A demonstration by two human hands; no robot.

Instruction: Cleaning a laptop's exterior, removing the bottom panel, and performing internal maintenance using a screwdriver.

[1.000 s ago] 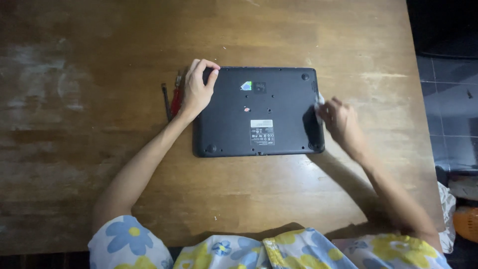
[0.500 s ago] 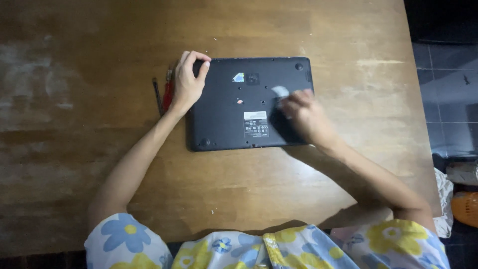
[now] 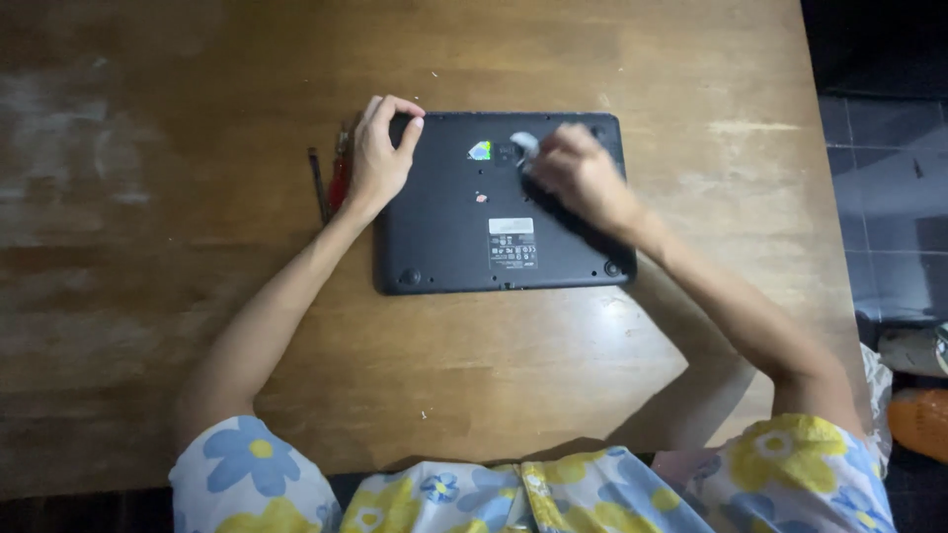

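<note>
Here the left hand (image 3: 378, 158) curls its fingers over the laptop (image 3: 499, 207) corner, while the right hand (image 3: 578, 173) pinches a white cloth (image 3: 523, 145).

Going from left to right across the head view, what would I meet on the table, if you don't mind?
Dark thin tool → red-handled screwdriver → left hand → upturned black laptop → right hand holding a pale wad.

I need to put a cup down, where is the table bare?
Bare wood lies left of the screwdrivers, beyond the laptop, and between it and the table right edge. Crowded: left hand and right hand on the laptop.
</note>
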